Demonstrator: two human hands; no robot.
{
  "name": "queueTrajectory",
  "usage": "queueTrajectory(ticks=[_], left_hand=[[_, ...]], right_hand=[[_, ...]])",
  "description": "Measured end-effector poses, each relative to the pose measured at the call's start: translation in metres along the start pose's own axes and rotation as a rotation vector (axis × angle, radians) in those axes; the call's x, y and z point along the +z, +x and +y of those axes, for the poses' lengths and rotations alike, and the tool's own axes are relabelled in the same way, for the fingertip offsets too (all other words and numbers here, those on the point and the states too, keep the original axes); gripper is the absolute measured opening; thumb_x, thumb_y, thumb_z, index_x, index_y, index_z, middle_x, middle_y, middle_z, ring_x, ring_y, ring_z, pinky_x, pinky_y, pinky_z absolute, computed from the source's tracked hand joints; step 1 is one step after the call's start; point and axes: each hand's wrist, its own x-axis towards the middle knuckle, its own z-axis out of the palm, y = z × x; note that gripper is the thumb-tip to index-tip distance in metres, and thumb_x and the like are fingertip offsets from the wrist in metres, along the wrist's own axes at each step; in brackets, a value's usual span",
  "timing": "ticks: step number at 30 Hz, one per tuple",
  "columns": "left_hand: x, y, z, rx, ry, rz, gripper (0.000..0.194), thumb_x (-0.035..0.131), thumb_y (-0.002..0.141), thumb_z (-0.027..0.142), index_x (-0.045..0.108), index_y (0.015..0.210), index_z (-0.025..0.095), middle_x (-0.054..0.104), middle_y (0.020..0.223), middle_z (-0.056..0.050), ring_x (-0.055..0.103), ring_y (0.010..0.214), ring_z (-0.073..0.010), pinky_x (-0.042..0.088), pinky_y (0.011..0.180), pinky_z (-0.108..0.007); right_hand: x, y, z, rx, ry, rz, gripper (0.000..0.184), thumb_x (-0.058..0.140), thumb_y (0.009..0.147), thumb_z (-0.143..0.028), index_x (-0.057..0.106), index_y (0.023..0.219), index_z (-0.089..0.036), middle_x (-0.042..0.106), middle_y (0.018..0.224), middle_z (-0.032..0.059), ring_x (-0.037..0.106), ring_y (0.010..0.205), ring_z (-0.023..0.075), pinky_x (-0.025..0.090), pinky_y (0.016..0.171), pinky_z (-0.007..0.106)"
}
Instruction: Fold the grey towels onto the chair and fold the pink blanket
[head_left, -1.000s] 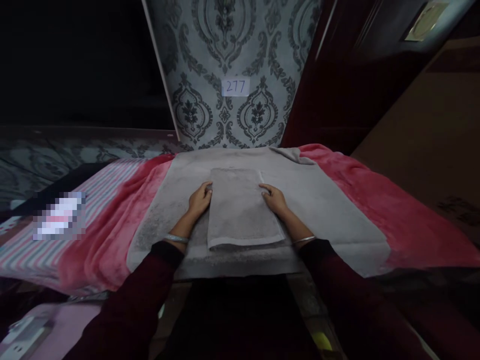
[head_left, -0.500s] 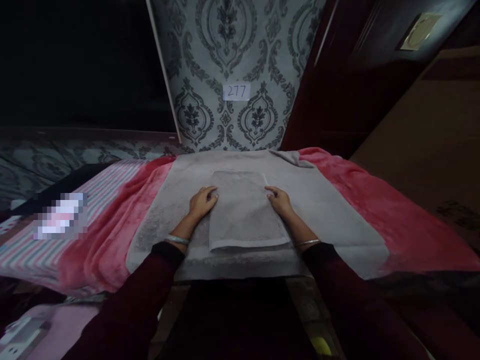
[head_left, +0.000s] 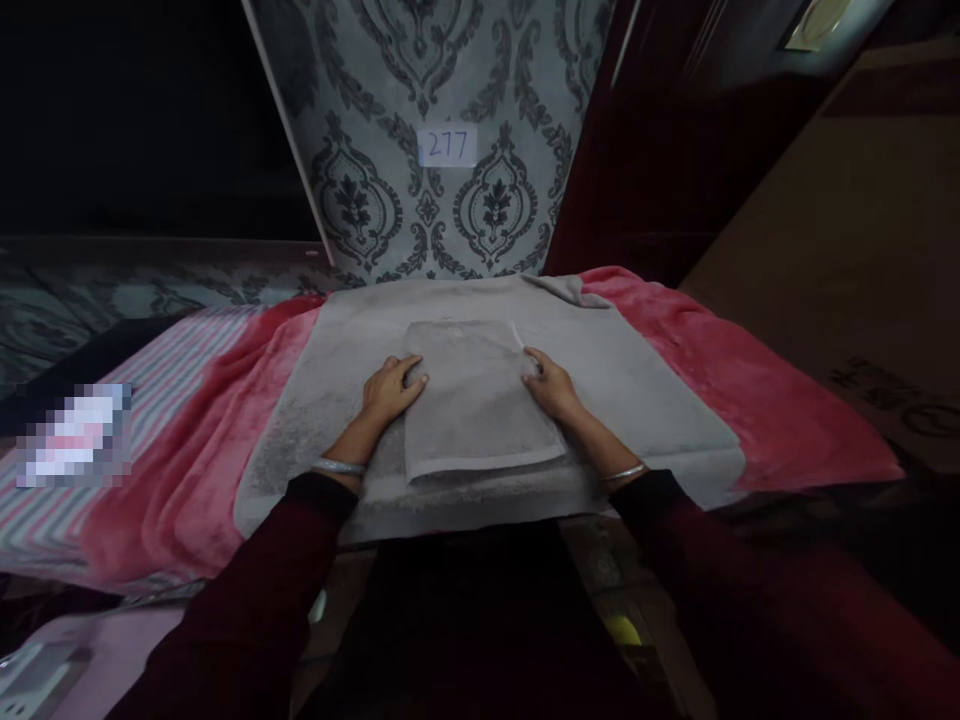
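Note:
A small folded grey towel [head_left: 476, 400] lies on a larger grey towel [head_left: 645, 390] that is spread flat over a pink blanket [head_left: 757, 400]. My left hand [head_left: 388, 388] rests on the folded towel's left edge, fingers curled over it. At the towel's right edge my right hand [head_left: 550, 386] grips the cloth, fingers bent onto it. Both wrists wear a thin bangle and dark red sleeves.
Patterned grey wallpaper with a paper label reading 277 [head_left: 447, 146] rises behind the surface. A striped cloth [head_left: 187, 370] lies left of the pink blanket. Dark wood panels stand at the right, a brown box [head_left: 862, 250] beside them.
Both hands have slid a little further onto the folded towel's edges. The view has shifted slightly down and left; the towels stay in place.

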Motion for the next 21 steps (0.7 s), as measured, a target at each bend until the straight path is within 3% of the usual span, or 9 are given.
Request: queueTrajectory(ticks=[2,10,14,18,21], left_hand=[[0.0,-0.001,0.002,0.012,0.026,-0.004,0.056,0.057,0.093,0.048,0.06,0.144,0.027,0.063,0.114,-0.009,0.064,0.105,-0.027,0.049,0.085,-0.033],[0.0,-0.002,0.002,0.055,0.014,0.049,0.053,0.057,0.091,0.045,0.064,0.139,0.024,0.061,0.116,-0.01,0.063,0.107,-0.0274,0.051,0.09,-0.035],[-0.001,0.001,-0.001,0.231,-0.012,0.125,0.049,0.059,0.088,0.042,0.069,0.131,0.02,0.058,0.135,-0.014,0.054,0.127,-0.0306,0.043,0.11,-0.042],[0.002,0.002,-0.002,0.453,-0.018,-0.107,0.059,0.058,0.09,0.046,0.058,0.145,0.025,0.047,0.158,-0.011,0.035,0.149,-0.0341,0.03,0.121,-0.051],[0.005,0.002,-0.003,0.469,0.01,-0.232,0.065,0.057,0.092,0.05,0.049,0.153,0.027,0.038,0.165,-0.012,0.027,0.155,-0.0359,0.026,0.122,-0.056]], right_hand=[[-0.001,-0.003,0.001,-0.023,0.005,0.025,0.068,0.058,0.08,-0.018,0.054,0.148,-0.021,0.069,0.131,0.0079,0.065,0.113,0.0232,0.05,0.104,0.039],[-0.008,-0.018,-0.006,0.082,-0.072,-0.009,0.058,0.055,0.088,-0.025,0.057,0.145,-0.015,0.075,0.109,0.009,0.068,0.1,0.0252,0.053,0.094,0.039],[-0.016,-0.035,-0.007,0.068,-0.078,-0.044,0.067,0.062,0.088,-0.032,0.049,0.152,-0.016,0.074,0.116,0.0104,0.068,0.107,0.0268,0.053,0.094,0.038],[-0.019,-0.05,-0.003,0.009,-0.11,-0.083,0.074,0.068,0.084,-0.026,0.045,0.155,-0.022,0.068,0.135,0.0101,0.065,0.118,0.0273,0.05,0.1,0.039],[-0.021,-0.057,-0.004,-0.012,-0.167,-0.115,0.069,0.063,0.087,-0.02,0.046,0.154,-0.025,0.065,0.14,0.0087,0.062,0.123,0.0257,0.048,0.104,0.038]])
